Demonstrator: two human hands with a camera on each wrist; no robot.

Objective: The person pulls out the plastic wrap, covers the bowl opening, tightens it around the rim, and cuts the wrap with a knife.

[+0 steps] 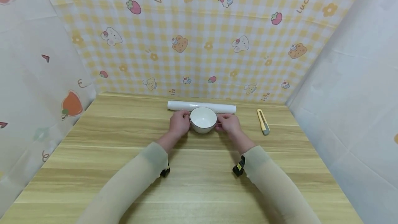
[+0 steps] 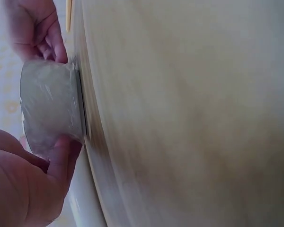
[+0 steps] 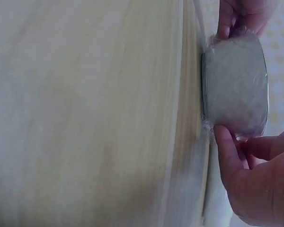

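bowl (image 1: 203,118) | white inside, dark-rimmed | clear film (image 3: 236,80) crinkled around outside | upright, seemingly on tabletop (image 1: 199,186)

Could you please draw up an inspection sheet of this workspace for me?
Surface: table with a light wood-grain top.
Job's things: white bowl with a dark rim, upright; clear, wrinkled film covers its outside in the wrist views.
Clutter: white roll lying behind the bowl; yellow cutter to the right, not held.
Grippers: bare left hand holds the film-covered bowl at its left side; bare right hand holds its right side.
Cables: nothing seen.
Surroundings: yellow-and-white checked backdrop with cartoon prints behind the table; pale side sheets to left and right.
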